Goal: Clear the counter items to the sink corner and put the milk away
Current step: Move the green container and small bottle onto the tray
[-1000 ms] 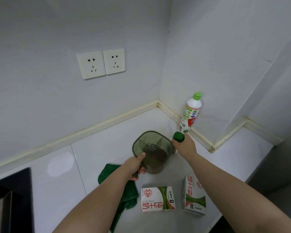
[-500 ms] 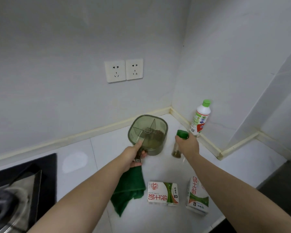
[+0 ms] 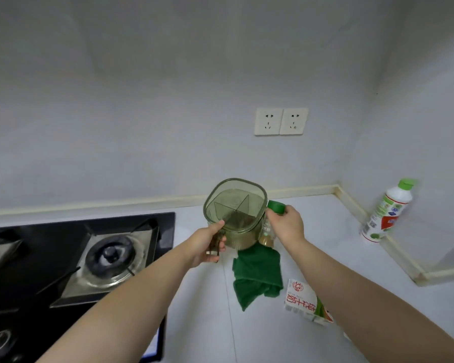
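A person stands at a pale kitchen counter, both bare arms stretched forward. The left hand has its fingers curled round the handle on the near side of a translucent green container, whose inside is split into wedge compartments. Whether the container's base clears the counter cannot be told. The right hand, just to the container's right, is clenched round a small green-capped bottle, gripping it just under the cap. The bottle sits right against the container's wall.

A crumpled green cloth lies on the counter directly on the near side of both held items. A milk carton lies on its side just right of the cloth, at the near right of the counter, partly hidden by the right forearm.

A white detergent bottle with a green cap stands against the right wall. A black gas stove fills the left of the counter, and two white wall sockets sit on the far wall above.
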